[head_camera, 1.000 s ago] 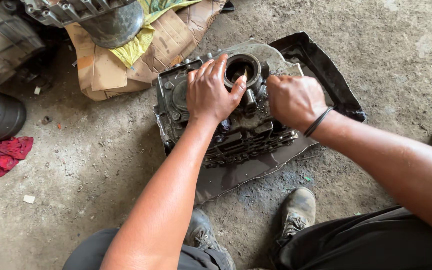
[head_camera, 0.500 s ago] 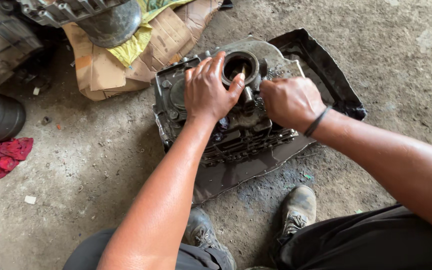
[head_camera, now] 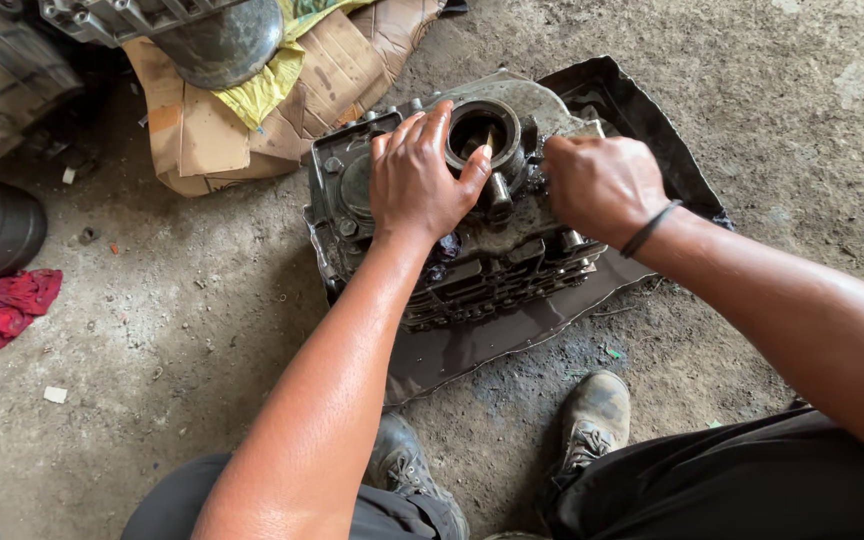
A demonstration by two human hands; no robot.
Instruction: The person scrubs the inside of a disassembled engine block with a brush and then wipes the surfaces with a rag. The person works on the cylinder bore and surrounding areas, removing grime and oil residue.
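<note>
Two hands on the engine block (head_camera: 472, 270): left hand (head_camera: 417, 180) spread flat, right hand (head_camera: 597, 185) fisted; red rag (head_camera: 7, 305) well apart.

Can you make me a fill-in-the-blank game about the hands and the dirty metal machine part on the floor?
1. The left hand lies flat on top of the metal machine part, next to its round ____.
2. The right hand has a black ____ around its wrist.
3. The machine part sits on a dark ____ on the concrete floor.
4. The crumpled rag on the floor is ____.

Missing words: hole; band; tray; red
</note>
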